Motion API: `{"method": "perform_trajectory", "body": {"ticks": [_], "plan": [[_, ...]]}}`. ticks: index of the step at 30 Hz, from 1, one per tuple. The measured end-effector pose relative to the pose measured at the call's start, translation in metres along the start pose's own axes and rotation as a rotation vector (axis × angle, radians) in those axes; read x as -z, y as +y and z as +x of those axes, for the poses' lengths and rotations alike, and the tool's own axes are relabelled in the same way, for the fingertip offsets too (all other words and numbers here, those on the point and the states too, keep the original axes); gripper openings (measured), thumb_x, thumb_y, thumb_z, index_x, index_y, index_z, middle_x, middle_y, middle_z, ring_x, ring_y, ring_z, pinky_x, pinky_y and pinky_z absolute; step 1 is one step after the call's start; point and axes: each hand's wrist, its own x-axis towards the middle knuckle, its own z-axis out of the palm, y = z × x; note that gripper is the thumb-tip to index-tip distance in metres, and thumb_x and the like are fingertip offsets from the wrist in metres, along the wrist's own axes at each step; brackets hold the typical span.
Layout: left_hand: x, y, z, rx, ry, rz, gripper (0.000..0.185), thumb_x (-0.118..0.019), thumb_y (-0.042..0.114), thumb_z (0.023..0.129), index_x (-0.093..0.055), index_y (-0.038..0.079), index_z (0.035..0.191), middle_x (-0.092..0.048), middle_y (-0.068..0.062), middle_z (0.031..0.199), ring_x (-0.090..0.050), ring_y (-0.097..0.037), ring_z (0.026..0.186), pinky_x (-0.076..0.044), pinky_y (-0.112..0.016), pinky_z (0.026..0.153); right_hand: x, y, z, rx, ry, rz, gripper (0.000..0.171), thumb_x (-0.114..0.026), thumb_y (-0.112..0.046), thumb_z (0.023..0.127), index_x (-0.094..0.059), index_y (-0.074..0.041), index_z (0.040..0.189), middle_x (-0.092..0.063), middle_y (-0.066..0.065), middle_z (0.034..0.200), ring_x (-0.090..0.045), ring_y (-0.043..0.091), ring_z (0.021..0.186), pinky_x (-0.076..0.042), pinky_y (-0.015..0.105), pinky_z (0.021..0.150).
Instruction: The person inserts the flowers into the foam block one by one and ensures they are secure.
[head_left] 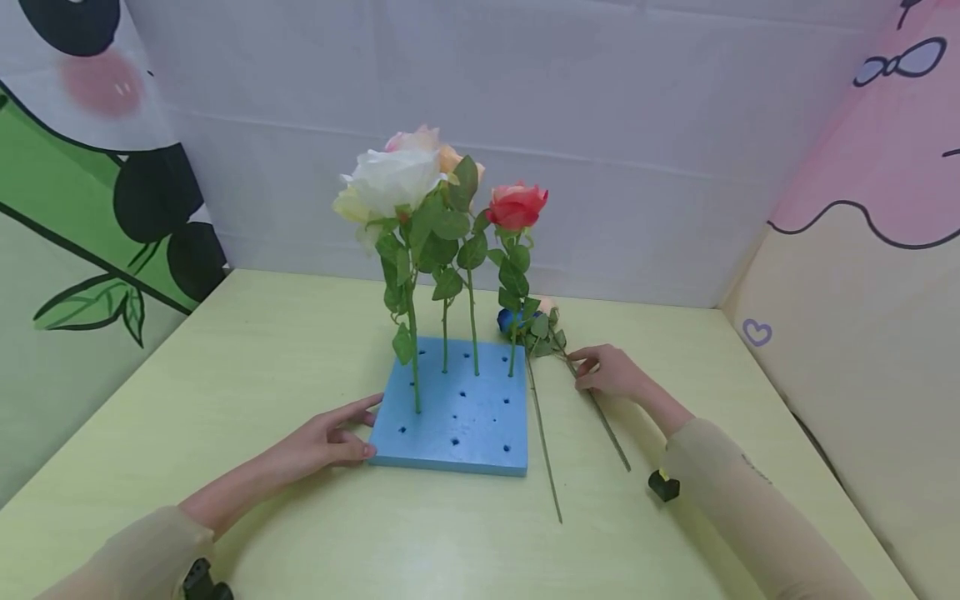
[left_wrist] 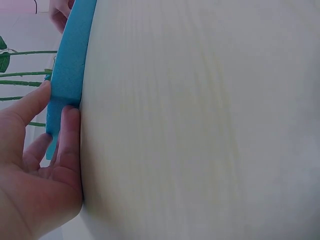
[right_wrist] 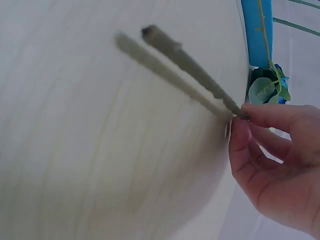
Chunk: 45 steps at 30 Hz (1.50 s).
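At the left, my left hand (head_left: 330, 437) touches the left side of a blue foam block (head_left: 480, 425) dotted with holes, its fingers fairly straight. Several artificial roses stand upright in the block, among them a white rose (head_left: 393, 183) and a red rose (head_left: 517, 207). To the right of the block, my right hand (head_left: 606, 372) pinches the stem (right_wrist: 195, 70) of a pale pink rose (head_left: 548, 305) between thumb and fingertips. That stem slants over the table, and its blossom is partly hidden behind leaves. Beside it lies a blue rose (head_left: 509, 320), its thin stem pointing toward me.
The pale wooden table (head_left: 300, 533) ends at a hanging white cloth (head_left: 600, 167) behind. Cartoon-printed panels rise on both sides. Tall stems and leaves (head_left: 442, 225) stick up over the block's back half. Small dark devices sit at both sleeves.
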Motion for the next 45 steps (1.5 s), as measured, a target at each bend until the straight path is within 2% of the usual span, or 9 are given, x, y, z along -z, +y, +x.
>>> {"method": "perform_trajectory", "body": {"ticks": [5,10,16,23,26,33,39,41,45], "plan": [[0.0,-0.001,0.0,0.007,0.005,-0.004,0.081,-0.071,0.026,0.091,-0.027,0.013,0.157,-0.045,-0.022,0.141,-0.064,-0.019,0.097,-0.053,-0.023,0.085,0.002,0.0,0.0,-0.049,0.012,-0.004,0.047,-0.068,-0.002,0.085,-0.058,0.008,0.13,-0.072,0.02,0.099,-0.06,0.007,0.063,-0.051,0.022,0.062],[-0.001,0.0,0.0,-0.009,-0.002,-0.002,0.081,-0.071,0.026,0.091,-0.025,0.011,0.157,-0.046,-0.023,0.141,-0.063,-0.02,0.097,-0.054,-0.023,0.085,0.004,0.001,-0.001,-0.087,0.043,0.028,0.043,-0.068,-0.001,0.085,-0.062,0.009,0.126,-0.073,0.019,0.096,-0.06,0.007,0.06,-0.053,0.023,0.061],[-0.001,0.001,-0.001,-0.011,-0.009,-0.029,0.081,-0.07,0.024,0.092,-0.025,0.01,0.157,-0.044,-0.023,0.142,-0.063,-0.019,0.098,-0.055,-0.024,0.086,0.01,-0.003,-0.007,-0.077,0.119,0.079,0.04,-0.065,-0.004,0.089,-0.062,0.006,0.128,-0.071,0.021,0.099,-0.069,0.015,0.07,-0.059,0.029,0.064],[-0.002,0.0,-0.002,-0.017,-0.014,-0.042,0.081,-0.07,0.023,0.092,-0.024,0.01,0.157,-0.043,-0.024,0.142,-0.063,-0.017,0.097,-0.055,-0.023,0.086,0.022,-0.016,-0.017,-0.025,0.217,0.151,0.038,-0.062,-0.006,0.094,-0.06,0.002,0.131,-0.069,0.024,0.106,-0.072,0.034,0.087,-0.061,0.033,0.068],[-0.001,0.001,-0.001,-0.014,-0.009,-0.03,0.081,-0.07,0.024,0.092,-0.025,0.01,0.157,-0.043,-0.024,0.142,-0.063,-0.018,0.098,-0.055,-0.024,0.085,0.027,-0.021,-0.019,-0.003,0.282,0.197,0.038,-0.063,-0.005,0.093,-0.061,0.001,0.131,-0.069,0.025,0.106,-0.072,0.028,0.084,-0.061,0.032,0.067],[0.0,0.001,-0.001,-0.001,-0.006,-0.007,0.081,-0.07,0.025,0.092,-0.025,0.012,0.157,-0.044,-0.022,0.143,-0.063,-0.017,0.096,-0.053,-0.025,0.084,0.03,-0.031,-0.027,0.062,0.436,0.282,0.035,-0.065,-0.005,0.093,-0.063,-0.002,0.128,-0.066,0.024,0.102,-0.066,-0.001,0.069,-0.059,0.026,0.064],[0.0,0.001,0.0,0.002,0.001,0.022,0.08,-0.07,0.026,0.092,-0.026,0.013,0.157,-0.045,-0.022,0.142,-0.063,-0.019,0.097,-0.051,-0.027,0.082,0.03,-0.041,-0.034,0.139,0.551,0.363,0.03,-0.065,-0.004,0.092,-0.065,-0.002,0.122,-0.069,0.026,0.101,-0.065,-0.002,0.067,-0.059,0.024,0.062],[0.0,0.001,0.0,0.001,0.0,0.018,0.081,-0.071,0.026,0.091,-0.026,0.013,0.157,-0.045,-0.022,0.143,-0.063,-0.02,0.097,-0.051,-0.027,0.082,0.03,-0.045,-0.037,0.163,0.578,0.386,0.029,-0.065,-0.003,0.091,-0.065,-0.002,0.12,-0.07,0.02,0.097,-0.065,0.0,0.067,-0.059,0.025,0.062],[0.0,0.002,0.0,0.002,0.001,0.015,0.081,-0.07,0.025,0.091,-0.025,0.013,0.157,-0.044,-0.023,0.143,-0.062,-0.021,0.098,-0.051,-0.027,0.083,0.03,-0.052,-0.042,0.208,0.612,0.423,0.03,-0.067,-0.001,0.09,-0.065,-0.001,0.12,-0.068,-0.002,0.087,-0.066,0.002,0.069,-0.059,0.026,0.061]]}}
